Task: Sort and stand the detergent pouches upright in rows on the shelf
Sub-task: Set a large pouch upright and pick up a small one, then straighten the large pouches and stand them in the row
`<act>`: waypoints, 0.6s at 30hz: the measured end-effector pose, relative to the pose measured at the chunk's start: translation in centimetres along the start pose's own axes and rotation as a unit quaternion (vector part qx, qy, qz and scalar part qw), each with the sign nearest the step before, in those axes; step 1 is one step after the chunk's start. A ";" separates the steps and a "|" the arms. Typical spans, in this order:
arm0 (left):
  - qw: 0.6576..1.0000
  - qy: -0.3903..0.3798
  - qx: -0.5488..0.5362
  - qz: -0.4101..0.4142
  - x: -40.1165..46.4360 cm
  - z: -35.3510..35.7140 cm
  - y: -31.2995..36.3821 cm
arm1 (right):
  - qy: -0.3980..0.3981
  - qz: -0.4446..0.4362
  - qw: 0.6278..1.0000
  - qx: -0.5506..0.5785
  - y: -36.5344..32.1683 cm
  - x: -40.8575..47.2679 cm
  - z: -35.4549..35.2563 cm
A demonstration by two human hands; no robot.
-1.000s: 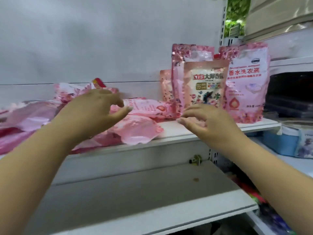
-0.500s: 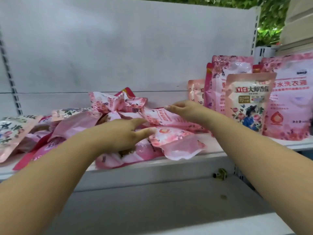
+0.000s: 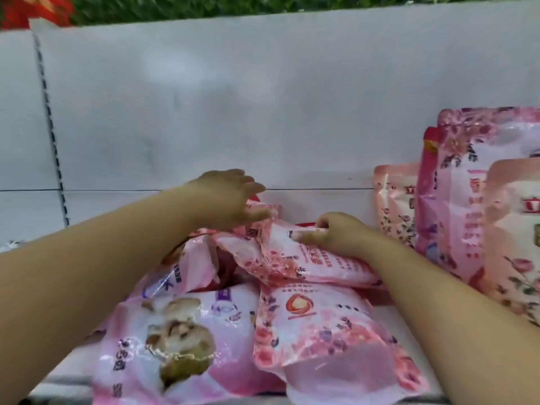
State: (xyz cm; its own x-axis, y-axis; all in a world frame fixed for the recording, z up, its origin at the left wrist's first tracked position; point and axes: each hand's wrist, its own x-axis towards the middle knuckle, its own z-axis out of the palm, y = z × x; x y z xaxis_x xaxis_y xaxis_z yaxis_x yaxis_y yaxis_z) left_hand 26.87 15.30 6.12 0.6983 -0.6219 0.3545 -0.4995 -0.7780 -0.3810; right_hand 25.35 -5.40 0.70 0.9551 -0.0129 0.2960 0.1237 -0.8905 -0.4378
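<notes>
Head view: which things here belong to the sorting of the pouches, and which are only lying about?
Part of the job:
- right hand gripping the top lying pouch
- left hand, fingers straight, over the heap
- other lying pouches
- standing pouches at right
- shelf

Only lying about:
- white back panel
- green foliage above it
- red object, top left, blurred

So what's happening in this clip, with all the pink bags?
A person is sorting detergent pouches on a white shelf. The right hand grips the top edge of a pink pouch lying on a loose heap. The left hand reaches over the back of the heap, fingers straight. At right, a few upright pouches already stand.
</notes>
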 end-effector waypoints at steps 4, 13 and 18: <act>0.987 -0.080 -0.136 -0.020 1.4 2.8 0.3 | 0.002 -0.009 1.000 -0.024 0.3 0.7 0.1; 0.886 0.075 -0.451 -0.079 0.6 3.1 1.1 | 0.305 0.012 0.915 0.262 -2.1 -0.4 -1.0; 0.881 0.067 -0.468 0.014 0.0 0.5 3.0 | 0.415 0.061 0.852 0.312 -4.4 0.1 -1.9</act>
State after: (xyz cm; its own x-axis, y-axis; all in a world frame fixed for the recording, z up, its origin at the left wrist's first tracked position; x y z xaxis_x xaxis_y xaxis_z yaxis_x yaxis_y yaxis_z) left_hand 25.66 12.96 4.56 0.6431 -0.5987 0.4774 -0.7637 -0.4558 0.4572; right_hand 24.39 -2.32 4.29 0.4839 -0.6367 0.6004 0.4032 -0.4467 -0.7987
